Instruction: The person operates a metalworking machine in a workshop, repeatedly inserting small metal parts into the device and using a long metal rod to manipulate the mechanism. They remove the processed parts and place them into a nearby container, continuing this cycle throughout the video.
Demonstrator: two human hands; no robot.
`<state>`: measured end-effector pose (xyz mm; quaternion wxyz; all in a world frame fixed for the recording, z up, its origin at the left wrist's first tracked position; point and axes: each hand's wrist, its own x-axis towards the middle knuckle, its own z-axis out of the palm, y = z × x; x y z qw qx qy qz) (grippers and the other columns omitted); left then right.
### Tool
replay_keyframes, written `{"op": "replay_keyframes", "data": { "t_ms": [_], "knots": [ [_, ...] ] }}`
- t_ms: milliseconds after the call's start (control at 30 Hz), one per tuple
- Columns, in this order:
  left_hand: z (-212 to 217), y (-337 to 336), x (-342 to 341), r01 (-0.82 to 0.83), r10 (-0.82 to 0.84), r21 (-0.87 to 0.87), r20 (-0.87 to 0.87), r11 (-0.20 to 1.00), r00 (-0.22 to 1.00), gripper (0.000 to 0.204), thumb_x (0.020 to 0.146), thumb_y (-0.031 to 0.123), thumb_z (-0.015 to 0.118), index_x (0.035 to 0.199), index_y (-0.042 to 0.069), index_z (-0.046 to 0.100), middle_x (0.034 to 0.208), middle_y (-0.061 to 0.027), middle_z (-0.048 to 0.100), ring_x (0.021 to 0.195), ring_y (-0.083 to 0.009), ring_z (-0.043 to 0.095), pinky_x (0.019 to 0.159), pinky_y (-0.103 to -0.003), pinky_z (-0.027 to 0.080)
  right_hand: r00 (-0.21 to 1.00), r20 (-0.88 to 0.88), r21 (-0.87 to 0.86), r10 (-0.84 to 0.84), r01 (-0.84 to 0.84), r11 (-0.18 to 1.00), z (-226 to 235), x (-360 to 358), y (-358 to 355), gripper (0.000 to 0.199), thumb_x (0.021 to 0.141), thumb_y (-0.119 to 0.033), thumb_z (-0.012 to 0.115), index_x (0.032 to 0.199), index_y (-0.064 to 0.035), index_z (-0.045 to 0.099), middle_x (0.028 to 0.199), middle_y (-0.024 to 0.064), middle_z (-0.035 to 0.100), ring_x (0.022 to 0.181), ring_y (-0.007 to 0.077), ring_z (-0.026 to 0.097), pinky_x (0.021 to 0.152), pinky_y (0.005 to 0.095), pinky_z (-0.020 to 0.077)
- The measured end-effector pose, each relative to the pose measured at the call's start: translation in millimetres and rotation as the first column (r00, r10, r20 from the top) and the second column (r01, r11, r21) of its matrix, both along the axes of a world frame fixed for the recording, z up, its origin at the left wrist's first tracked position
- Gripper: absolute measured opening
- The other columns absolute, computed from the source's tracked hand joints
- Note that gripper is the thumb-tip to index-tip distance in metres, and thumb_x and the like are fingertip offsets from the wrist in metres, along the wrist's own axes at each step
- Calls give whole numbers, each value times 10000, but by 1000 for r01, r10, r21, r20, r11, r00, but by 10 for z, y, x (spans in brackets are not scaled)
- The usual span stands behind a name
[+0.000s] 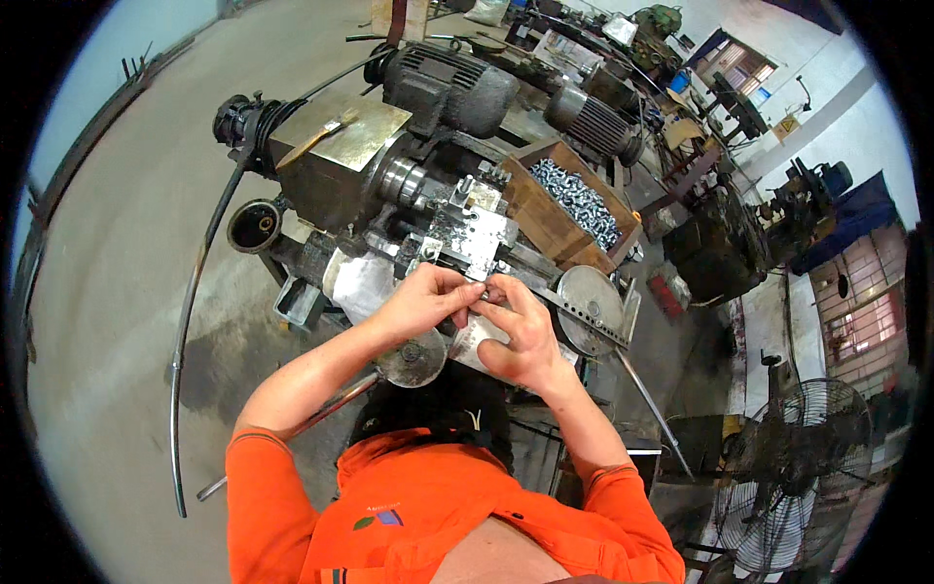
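My left hand [434, 300] and my right hand [523, 333] meet at the near edge of a metal tool slide [475, 238] on a small lathe-like machine. Thumbs and fingertips are pinched together around a small item, too hidden to name. Just beyond the slide is the bright round spindle chuck [404, 183]. A white cloth [360, 286] hangs beside my left wrist. Under my left forearm sits a round metal disc [413, 360], and a flat bar with a row of holes [586, 321] runs out to the right of my right hand.
A wooden box [530, 223] of shiny small metal parts [579, 200] stands right of the slide. A brush [313, 143] lies on the machine's housing, near a large motor [452, 90]. At the left a long bent rod [195, 302] sticks out; a caged fan [793, 467] stands lower right.
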<state>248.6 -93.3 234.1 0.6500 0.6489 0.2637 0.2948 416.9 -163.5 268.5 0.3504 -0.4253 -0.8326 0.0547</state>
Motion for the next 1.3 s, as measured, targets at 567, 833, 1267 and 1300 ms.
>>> {"op": "replay_keyframes", "data": {
  "t_ms": [567, 833, 1267, 1300],
  "knots": [
    [81, 178, -382, -109, 111, 56, -32, 992, 993, 250, 894, 194, 551, 808, -29, 625, 641, -37, 605, 605, -86, 573, 560, -230, 452, 975, 28, -144, 219, -213, 966, 284, -270, 449, 278, 532, -113, 575, 786, -26, 649, 793, 136, 585, 711, 319, 560, 644, 384, 471],
    [170, 339, -787, -139, 199, 266, -214, 954, 957, 259, 840, 147, 604, 1021, -31, 554, 689, -61, 611, 605, -92, 574, 557, -246, 459, 968, 171, -83, 185, -173, 981, 149, -415, 890, 214, 522, -172, 570, 662, -34, 656, 704, 131, 588, 672, 334, 536, 638, 404, 462],
    [-175, -421, -3357, -404, 845, 761, -530, 507, 62, 351, 746, 77, 561, 1092, 19, 559, 679, -176, 581, 661, -326, 578, 619, -395, 451, 744, 646, -61, -173, 277, 959, -329, -582, 1995, 230, 554, -219, 637, 682, -32, 676, 785, 132, 652, 883, 275, 577, 786, 350, 457],
    [-196, -516, -3366, -511, 805, 662, -584, 549, 108, 337, 750, 95, 581, 1075, 8, 559, 669, -171, 577, 657, -323, 577, 618, -391, 451, 771, 609, -59, -185, 276, 959, -338, -585, 1997, 243, 543, -210, 637, 691, -21, 676, 787, 144, 649, 887, 293, 575, 787, 356, 469]
  ]
}}
